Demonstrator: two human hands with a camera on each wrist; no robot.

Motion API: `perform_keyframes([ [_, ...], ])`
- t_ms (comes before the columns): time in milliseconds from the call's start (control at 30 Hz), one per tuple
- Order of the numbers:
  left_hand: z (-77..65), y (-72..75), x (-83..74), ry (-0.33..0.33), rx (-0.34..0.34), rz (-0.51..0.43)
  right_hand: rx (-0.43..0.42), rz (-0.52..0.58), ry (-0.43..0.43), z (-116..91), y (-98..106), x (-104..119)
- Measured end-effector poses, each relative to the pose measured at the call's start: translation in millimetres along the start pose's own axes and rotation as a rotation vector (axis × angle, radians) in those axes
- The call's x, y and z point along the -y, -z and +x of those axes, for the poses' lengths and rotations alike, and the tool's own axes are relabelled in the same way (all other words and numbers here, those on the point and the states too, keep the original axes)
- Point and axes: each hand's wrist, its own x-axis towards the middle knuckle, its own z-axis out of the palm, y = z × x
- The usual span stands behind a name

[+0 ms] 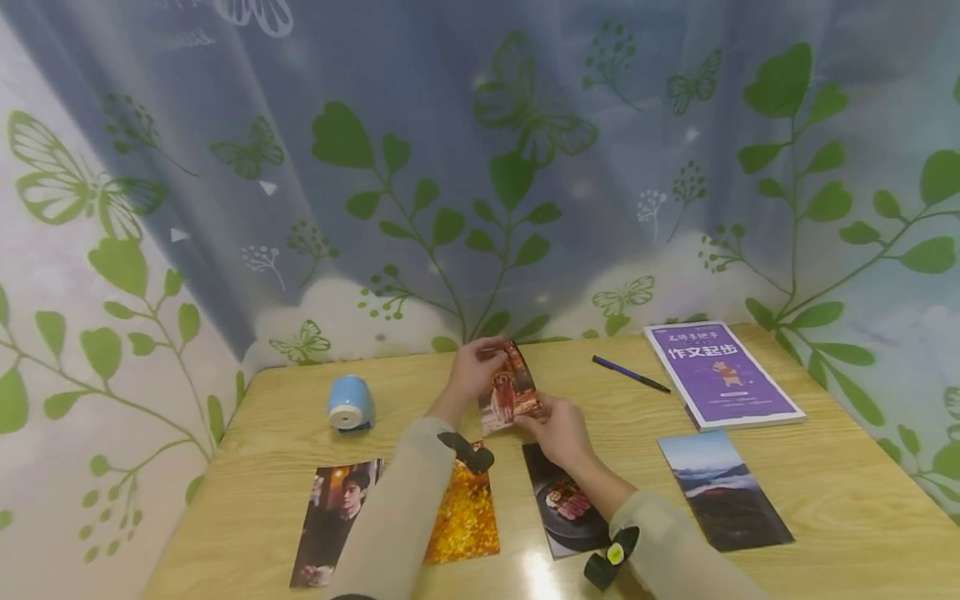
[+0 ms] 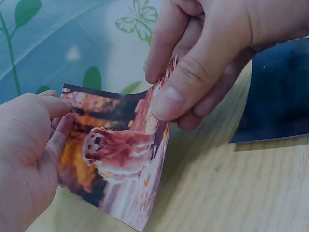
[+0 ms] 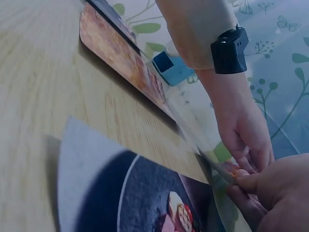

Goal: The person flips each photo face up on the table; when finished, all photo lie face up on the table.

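A photo print of a reddish-brown dog [image 1: 504,396] is held raised off the table between both hands. My left hand [image 1: 477,367] grips its upper left side; in the left wrist view the fingertips lie over the picture's edge. At the opposite lower edge, my right hand [image 1: 558,429] pinches the print between thumb and fingers. In the left wrist view the print [image 2: 120,154] bends up where the right thumb presses. Just below the hands lie a photo of golden leaves [image 1: 465,517], partly under the left sleeve, and a photo of plated food [image 1: 566,500], partly covered by the right arm.
A portrait photo [image 1: 330,525] lies at the left and a mountain landscape photo [image 1: 723,492] at the right. Behind them are a blue-and-white pencil sharpener [image 1: 350,402], a dark blue pen [image 1: 630,374] and a purple book [image 1: 723,375]. A patterned curtain [image 1: 420,167] hangs along the table's back edge.
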Motion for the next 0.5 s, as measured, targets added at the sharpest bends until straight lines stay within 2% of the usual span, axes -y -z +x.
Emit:
perform_keyframes([
  [133,-2.8,-2.7,12.5,0.018,0.013,0.005,0.016,-0.022,-0.013,0,-3,-3],
  [300,-7.2,-5.7,29.9,0.036,0.019,0.081,0.063,-0.109,0.0,-2,-5,-3],
  [400,-3.8,-8.6,32.6,-0.011,0.039,0.121,0.077,-0.159,-0.024,-2,-3,-1],
  [500,2.2,-13.9,31.4,-0.089,0.081,0.166,0.087,-0.231,-0.052,1,1,1],
])
